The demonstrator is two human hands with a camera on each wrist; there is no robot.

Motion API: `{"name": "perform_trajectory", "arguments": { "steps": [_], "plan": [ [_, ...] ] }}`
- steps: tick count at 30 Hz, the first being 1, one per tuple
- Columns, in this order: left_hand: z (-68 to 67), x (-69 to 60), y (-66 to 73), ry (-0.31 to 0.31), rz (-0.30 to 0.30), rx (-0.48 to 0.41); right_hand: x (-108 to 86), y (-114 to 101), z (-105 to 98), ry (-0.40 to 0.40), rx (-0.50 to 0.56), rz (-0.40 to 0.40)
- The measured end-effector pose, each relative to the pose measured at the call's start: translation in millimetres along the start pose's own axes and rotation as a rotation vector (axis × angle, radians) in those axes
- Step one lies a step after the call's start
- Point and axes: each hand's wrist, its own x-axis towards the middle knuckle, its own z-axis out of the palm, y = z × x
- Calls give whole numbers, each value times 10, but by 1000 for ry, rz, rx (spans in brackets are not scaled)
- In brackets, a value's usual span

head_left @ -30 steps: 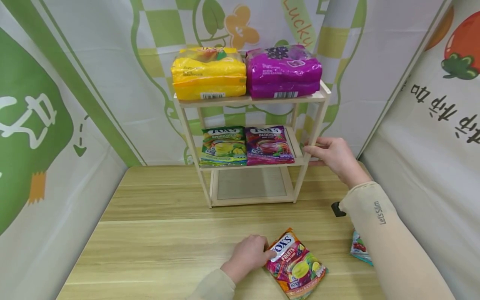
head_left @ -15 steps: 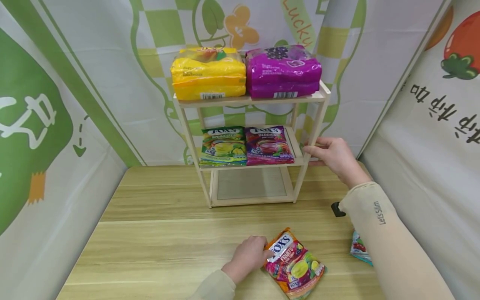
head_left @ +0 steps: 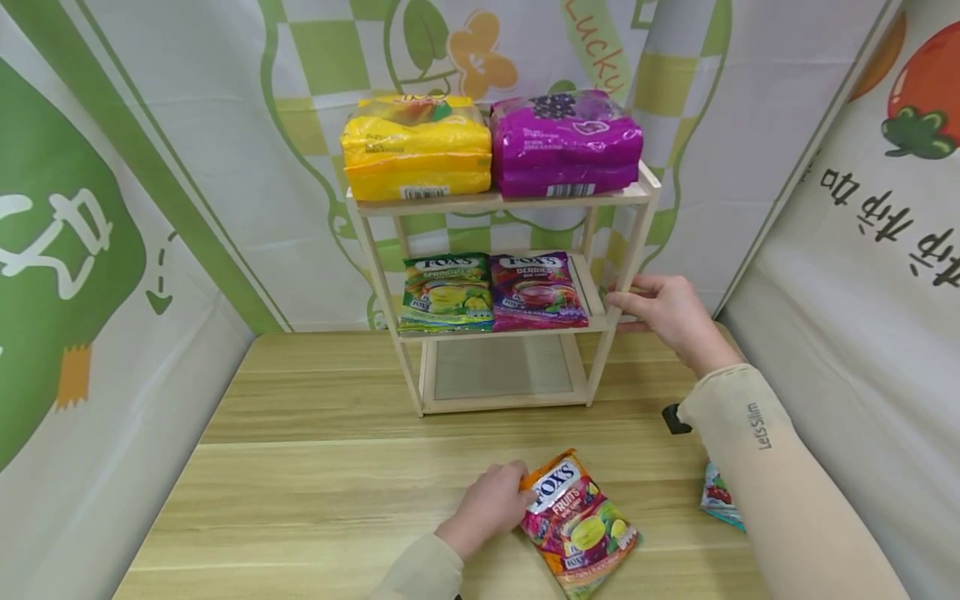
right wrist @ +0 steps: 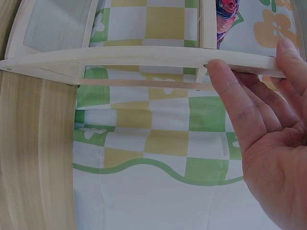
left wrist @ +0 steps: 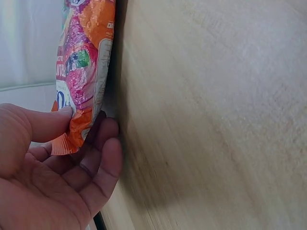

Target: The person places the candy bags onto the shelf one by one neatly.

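My left hand [head_left: 489,510] pinches the top corner of an orange Fox's Fruits candy bag [head_left: 579,525] low over the wooden table. In the left wrist view the thumb lies on the bag's printed front, with the fingers behind its crimped edge. My right hand [head_left: 677,320] holds the right front post of a small wooden shelf [head_left: 624,258], thumb and fingers on either side, as the right wrist view shows. A green Fox's Spring Tea bag [head_left: 447,293] and a purple Fox's Berries bag [head_left: 538,290] lie side by side on the middle tier.
A yellow packet [head_left: 417,150] and a purple packet [head_left: 567,143] sit on the top tier. Under my right forearm, a teal candy bag [head_left: 722,500] is partly hidden. Printed cloth walls [head_left: 180,167] enclose the table [head_left: 315,483] at the back and sides.
My left hand has shifted the orange candy bag slightly up and to the left. The right hand has stayed at the shelf post.
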Motion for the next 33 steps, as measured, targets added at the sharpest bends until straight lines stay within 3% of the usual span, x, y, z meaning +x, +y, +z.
{"name": "perform_trajectory", "arguments": {
  "steps": [7, 17, 24, 33],
  "plan": [
    [-75, 14, -42, -4, 5, -104, -6, -13, -1, -3, 1, 1],
    [-150, 34, -111, 37, 29, -188, -13, -15, 3, 0, 3, 2],
    [-180, 42, -163, -17, 5, -417, -13, -13, 10, 4, 9, 5],
    [-307, 50, -201, -39, -20, -506, -15, -12, 9, 2, 8, -1]
  ]
}}
